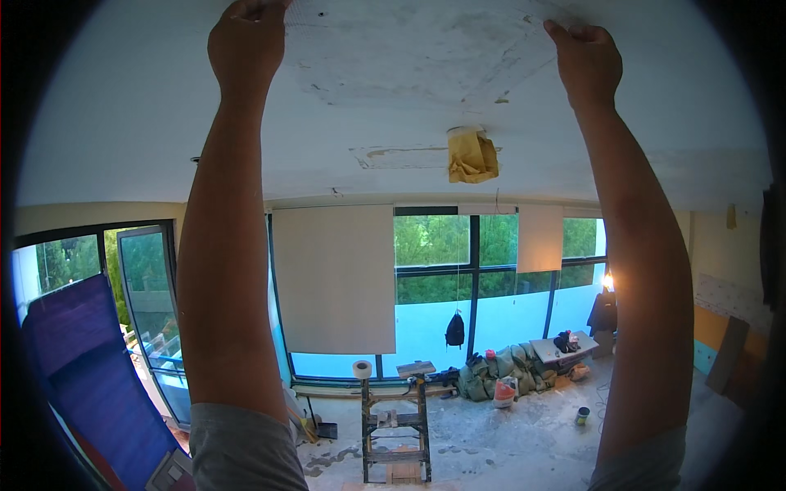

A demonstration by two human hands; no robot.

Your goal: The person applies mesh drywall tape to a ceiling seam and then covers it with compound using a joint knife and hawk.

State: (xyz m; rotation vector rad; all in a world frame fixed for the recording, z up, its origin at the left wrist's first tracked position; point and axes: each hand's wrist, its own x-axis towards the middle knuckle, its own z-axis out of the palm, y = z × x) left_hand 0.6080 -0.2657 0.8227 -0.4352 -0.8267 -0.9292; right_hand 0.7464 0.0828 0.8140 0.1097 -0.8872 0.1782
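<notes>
One left hand (250, 41) is at eleven o'clock, one right hand (591, 65) between one and two: two in all. One tan wrapper (472, 155) hangs near one, one black backpack (454, 330) near five, one stepladder (397, 456) at six.

Pale, dusty floor (524, 446) under a stepladder (398, 456), heaped green sacks (491, 372) and a small tin (582, 416).

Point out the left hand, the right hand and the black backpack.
Left hand (247, 42), head view: middle of the hand.
Right hand (591, 62), head view: middle of the hand.
Black backpack (454, 331), head view: middle of its body.
</notes>
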